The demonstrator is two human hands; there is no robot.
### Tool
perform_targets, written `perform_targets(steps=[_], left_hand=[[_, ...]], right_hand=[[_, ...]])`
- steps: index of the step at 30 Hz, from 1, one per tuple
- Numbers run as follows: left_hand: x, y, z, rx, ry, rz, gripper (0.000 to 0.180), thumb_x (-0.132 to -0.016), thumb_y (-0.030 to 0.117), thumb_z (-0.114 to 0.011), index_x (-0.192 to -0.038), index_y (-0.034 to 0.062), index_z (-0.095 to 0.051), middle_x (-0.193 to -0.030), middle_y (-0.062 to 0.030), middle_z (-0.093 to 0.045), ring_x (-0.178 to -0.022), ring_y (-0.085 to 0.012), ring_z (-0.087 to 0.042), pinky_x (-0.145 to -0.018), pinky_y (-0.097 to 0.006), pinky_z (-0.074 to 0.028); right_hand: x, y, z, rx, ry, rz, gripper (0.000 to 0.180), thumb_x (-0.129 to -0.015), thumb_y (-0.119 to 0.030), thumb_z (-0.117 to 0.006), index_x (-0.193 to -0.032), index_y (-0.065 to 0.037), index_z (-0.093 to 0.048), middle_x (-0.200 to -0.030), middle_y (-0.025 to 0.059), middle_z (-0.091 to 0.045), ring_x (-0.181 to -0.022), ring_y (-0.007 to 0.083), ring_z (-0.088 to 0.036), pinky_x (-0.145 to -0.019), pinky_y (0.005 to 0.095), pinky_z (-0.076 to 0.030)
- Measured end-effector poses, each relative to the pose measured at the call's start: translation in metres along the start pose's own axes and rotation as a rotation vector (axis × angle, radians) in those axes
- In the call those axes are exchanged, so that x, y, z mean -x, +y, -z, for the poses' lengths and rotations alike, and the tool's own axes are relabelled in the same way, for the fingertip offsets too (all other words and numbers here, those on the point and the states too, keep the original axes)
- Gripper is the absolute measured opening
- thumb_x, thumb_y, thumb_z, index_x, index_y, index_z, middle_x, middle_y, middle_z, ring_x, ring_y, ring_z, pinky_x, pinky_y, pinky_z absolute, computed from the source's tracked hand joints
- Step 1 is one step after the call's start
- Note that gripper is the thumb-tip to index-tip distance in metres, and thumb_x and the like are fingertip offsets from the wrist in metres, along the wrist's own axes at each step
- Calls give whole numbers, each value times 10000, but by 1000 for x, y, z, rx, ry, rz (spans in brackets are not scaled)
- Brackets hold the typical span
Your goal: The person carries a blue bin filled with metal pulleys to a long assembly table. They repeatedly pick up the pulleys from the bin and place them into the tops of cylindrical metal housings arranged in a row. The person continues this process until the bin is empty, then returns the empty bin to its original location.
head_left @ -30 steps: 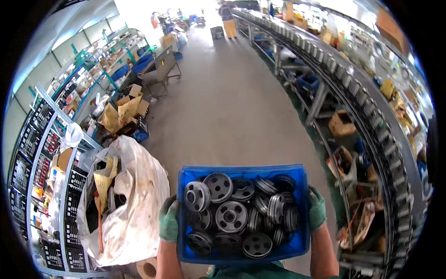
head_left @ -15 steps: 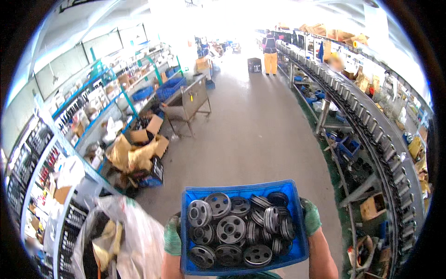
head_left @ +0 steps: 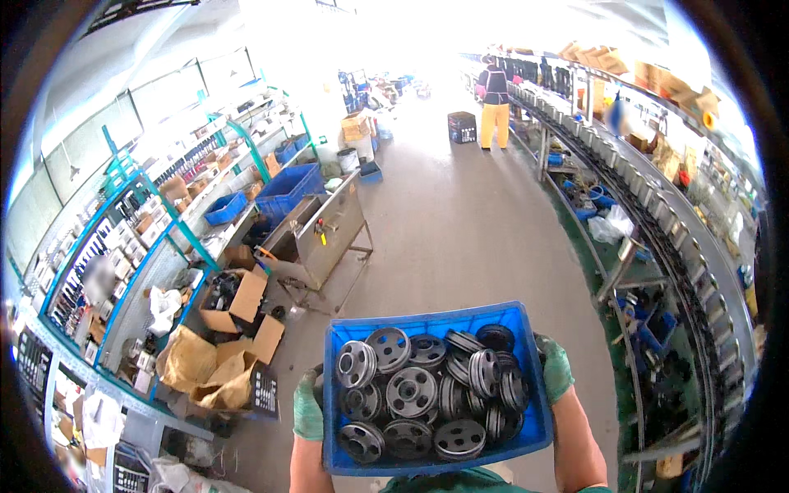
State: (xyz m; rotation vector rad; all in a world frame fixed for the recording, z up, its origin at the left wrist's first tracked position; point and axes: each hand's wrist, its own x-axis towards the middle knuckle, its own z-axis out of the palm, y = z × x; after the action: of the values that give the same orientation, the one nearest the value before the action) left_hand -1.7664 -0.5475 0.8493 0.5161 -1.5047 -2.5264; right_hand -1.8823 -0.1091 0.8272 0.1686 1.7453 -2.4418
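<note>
I carry a blue plastic crate in front of my body, above the floor. Inside it lie several dark metal pulley wheels, piled at different angles, with holes around their hubs. At the crate's left end my left hand, in a green glove, is closed on the side; its fingertips are partly hidden. My right hand, gloved the same way, grips the opposite end, fingers curled over the dark grip area near the upper corner.
A grey aisle floor runs ahead. Along the right stands a long conveyor line. On the left are a metal cart, opened cardboard boxes and loaded shelves. Farther off, a person in yellow trousers stands beside a black box.
I have moved forward along the aisle; the cart, boxes and distant person appear nearer. The plastic-covered bin at lower left has mostly slid out of view. Both hands keep hold of the crate.
</note>
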Motion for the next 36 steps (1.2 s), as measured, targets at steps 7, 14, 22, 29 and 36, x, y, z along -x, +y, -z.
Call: perform_targets(steps=[7,14,22,29,36], left_hand=[[-345,18,-85,68,-133,-99,763,-993,582,-532,-1428,-43,-480,-1234,-195,-681,-1041,-268,-701,-875,-400,-598],[-681,58,-182,75,-218,4,711,-993,537,-520,-1413,-35,-491,-1217,-195,-685,-1032,-253,-691,-866,-388,-584],[-1054,97,-300,87,-126,-54,734,-987,560,-489,-1425,-28,-464,-1190,-210,-683,-1024,-282,-694,-860,-402,-591],[-1371,114,-381,-3,-5,-124,858,-961,668,-503,-1460,-23,-406,-1229,-227,-658,-1054,-317,-680,-894,-441,-592],[-1713,124,-470,74,8,-39,813,-977,648,-490,-1428,-27,-454,-1236,-233,-660,-1031,-312,-693,-861,-399,-601]], right_hand=[[-310,-58,-59,-2,86,111,448,-1021,-287,-454,-1282,18,-653,-1109,113,-714,-967,189,-665,-879,329,-548],[-599,-121,-99,-261,105,0,444,-1026,-313,-458,-1281,-4,-649,-1122,143,-718,-944,229,-691,-839,364,-575],[-1012,-158,-143,-334,104,-88,457,-1024,-292,-447,-1312,15,-624,-1119,169,-721,-949,263,-697,-883,390,-575],[-1392,-181,-176,-117,0,-39,521,-1013,-368,-473,-1328,21,-617,-1185,190,-696,-969,276,-694,-876,399,-585],[-1739,-212,-208,-246,0,-127,509,-1019,-397,-461,-1335,-27,-611,-1102,168,-736,-937,258,-701,-904,397,-565]])
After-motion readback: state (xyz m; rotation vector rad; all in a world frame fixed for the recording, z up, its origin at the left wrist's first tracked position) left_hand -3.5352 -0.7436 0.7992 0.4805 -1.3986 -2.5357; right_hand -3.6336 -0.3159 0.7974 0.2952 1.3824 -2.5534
